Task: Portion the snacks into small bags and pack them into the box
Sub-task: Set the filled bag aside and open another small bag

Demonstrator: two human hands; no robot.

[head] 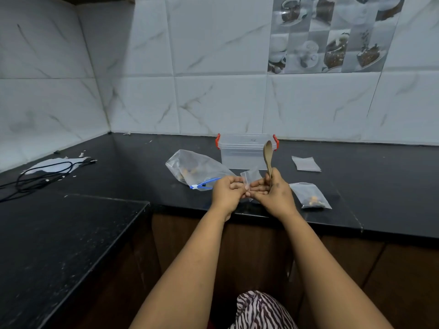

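your left hand (227, 191) pinches one side of a small clear zip bag (250, 178), fingers curled on its lower edge, and your right hand (270, 192) works the other side w/ its fingertips while the same hand keeps a wooden spoon (268, 157) tucked under the thumb. so both hands are closed on smth: left on the bag only, right on spoon + bag. the bag sits between the two hands, just above the front edge of the black counter (356, 186), and looks empty, mouth apparently up and tilted away from you; can't tell if the seal is parted yet. looks like you're at the opening step of a fresh portion. the spoon stands near upright, long axis vertical w/ a slight lean, bowl at the top, handle down in your grip. next move prob calls for spreading the mouth wide, then freeing the right hand to scoop from the big slider bag of snacks (197, 168) lying just left of the hands, its blue slider end toward you. one filled small bag (310, 195) lies to the right, spare flat bags (306, 163) behind it, and the clear box w/ red latches (242, 150) waits at the back, lid on.
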